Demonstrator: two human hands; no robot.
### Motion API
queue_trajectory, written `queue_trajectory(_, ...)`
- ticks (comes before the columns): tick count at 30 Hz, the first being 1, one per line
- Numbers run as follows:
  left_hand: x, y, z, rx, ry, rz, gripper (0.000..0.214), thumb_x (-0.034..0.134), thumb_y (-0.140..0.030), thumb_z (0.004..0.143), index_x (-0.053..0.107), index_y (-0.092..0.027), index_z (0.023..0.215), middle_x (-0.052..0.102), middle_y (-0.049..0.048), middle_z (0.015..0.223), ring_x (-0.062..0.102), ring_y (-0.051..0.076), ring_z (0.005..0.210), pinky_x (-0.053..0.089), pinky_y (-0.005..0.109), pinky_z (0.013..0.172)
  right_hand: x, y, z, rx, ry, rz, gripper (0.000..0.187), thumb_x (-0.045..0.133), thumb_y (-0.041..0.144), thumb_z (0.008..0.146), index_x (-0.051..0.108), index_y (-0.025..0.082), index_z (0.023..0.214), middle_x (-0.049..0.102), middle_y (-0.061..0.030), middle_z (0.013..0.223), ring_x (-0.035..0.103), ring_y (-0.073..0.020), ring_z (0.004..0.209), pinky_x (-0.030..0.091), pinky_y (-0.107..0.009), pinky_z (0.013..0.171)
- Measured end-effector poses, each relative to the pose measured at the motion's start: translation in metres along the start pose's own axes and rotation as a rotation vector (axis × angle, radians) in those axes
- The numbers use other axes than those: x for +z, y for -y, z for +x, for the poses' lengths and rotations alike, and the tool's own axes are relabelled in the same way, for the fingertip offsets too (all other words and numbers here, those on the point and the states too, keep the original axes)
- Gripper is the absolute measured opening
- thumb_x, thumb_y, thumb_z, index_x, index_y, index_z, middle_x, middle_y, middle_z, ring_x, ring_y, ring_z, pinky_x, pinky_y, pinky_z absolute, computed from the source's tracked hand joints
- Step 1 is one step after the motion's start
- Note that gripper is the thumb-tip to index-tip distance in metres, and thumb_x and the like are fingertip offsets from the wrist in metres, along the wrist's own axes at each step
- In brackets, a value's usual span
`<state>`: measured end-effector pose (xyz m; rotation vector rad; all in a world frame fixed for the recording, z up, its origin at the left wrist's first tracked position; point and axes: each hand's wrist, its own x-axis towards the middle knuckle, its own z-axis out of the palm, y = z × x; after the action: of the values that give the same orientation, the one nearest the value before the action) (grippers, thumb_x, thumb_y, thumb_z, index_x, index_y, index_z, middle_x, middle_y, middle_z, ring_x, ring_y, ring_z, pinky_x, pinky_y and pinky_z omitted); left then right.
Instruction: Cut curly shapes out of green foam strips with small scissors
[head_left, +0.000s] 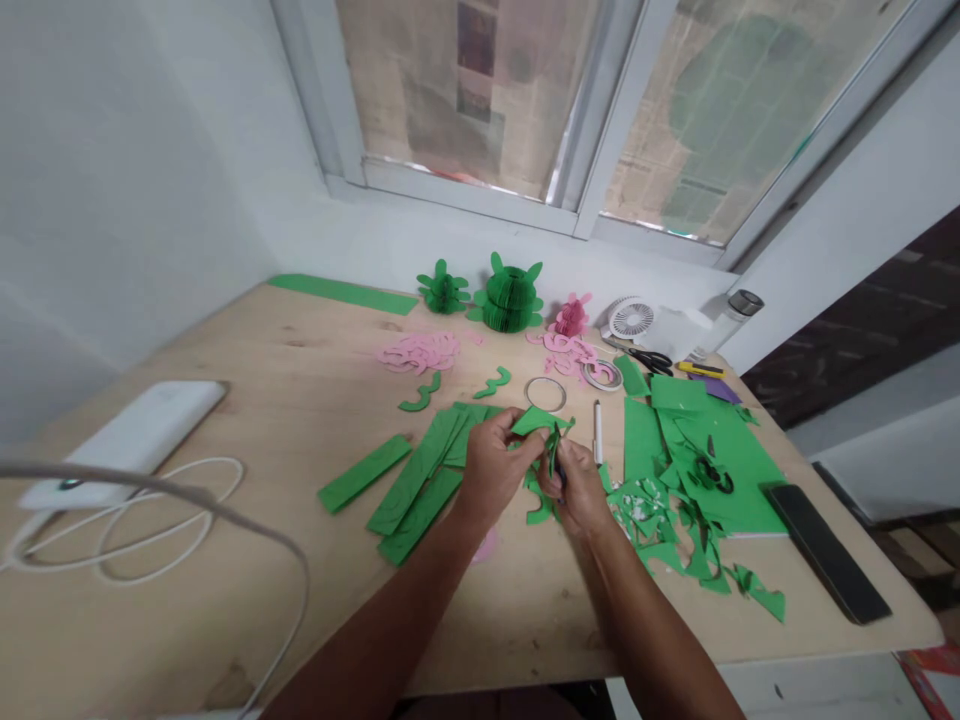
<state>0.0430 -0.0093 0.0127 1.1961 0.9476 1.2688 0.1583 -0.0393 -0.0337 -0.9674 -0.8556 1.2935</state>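
Note:
My left hand is closed on a piece of green paper above the middle of the table. Scissors are gripped in my right hand, their blades against the paper's right side. Below my hands lies a curved green cutout, partly covered. To the left are several green paper strips with drawn outlines, some overlapping, and a separate folded strip. Two wavy green cutouts rest beyond my left hand. A white pen lies just past my right hand.
Green scraps and sheets spread at right beside a dark phone-like slab. Green paper figures and a pink one stand along the wall near a small fan. A white power bank with cable lies left.

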Motion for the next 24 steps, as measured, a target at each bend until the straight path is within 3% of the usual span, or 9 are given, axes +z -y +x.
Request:
queue_trajectory(8, -0.001, 0.003, 0.003, -0.029, 0.013, -0.052, 0.013, 0.068, -0.026, 0.063, 0.06, -0.016, 0.063, 0.056, -0.0039, 0.055, 0.051, 0.01, 0.05, 0.043, 0.02, 0.051, 0.002, 0.002, 0.0, 0.018, -0.006, -0.034, 0.05, 0.068, 0.064, 0.073, 0.057, 0.017, 0.063, 0.036, 0.0087, 0.04, 0.02, -0.0049, 0.035, 0.011, -0.021, 0.037)
queue_trajectory(17, 0.001, -0.01, -0.001, -0.077, 0.007, -0.127, 0.015, 0.069, -0.027, 0.063, 0.058, -0.017, 0.061, 0.056, -0.0046, 0.053, 0.049, 0.009, 0.048, 0.044, 0.021, 0.049, 0.004, 0.0, -0.001, 0.006, -0.005, -0.018, 0.051, 0.068, 0.064, 0.073, 0.057, 0.016, 0.06, 0.035, 0.0087, 0.039, 0.02, -0.0048, 0.035, 0.011, -0.021, 0.037)
queue_trajectory(24, 0.0, -0.007, 0.001, -0.055, 0.026, -0.104, 0.015, 0.067, -0.027, 0.064, 0.057, -0.017, 0.059, 0.055, -0.0044, 0.051, 0.048, 0.01, 0.046, 0.042, 0.022, 0.049, 0.004, 0.0, -0.001, 0.021, -0.018, -0.022, 0.051, 0.068, 0.065, 0.072, 0.06, 0.015, 0.064, 0.035, 0.0087, 0.039, 0.02, -0.0048, 0.034, 0.011, -0.021, 0.036)
